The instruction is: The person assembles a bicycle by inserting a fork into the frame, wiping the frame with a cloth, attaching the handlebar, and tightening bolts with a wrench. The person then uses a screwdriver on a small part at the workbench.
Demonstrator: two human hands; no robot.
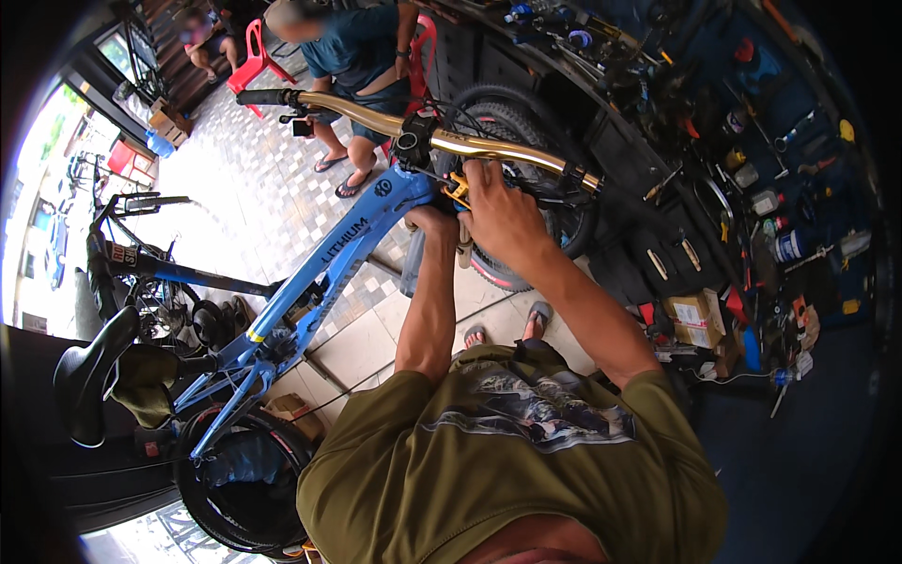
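Both forearms extend forward, hands near each other. Left hand (429, 220) sits at the front end of the blue bicycle frame (349, 241), fingers hidden; grip cannot be told. Right hand (505, 219) has fingers bent at a partly covered yellow part (458, 190); closure unclear. Gold handlebar (498, 148) lies just beyond.
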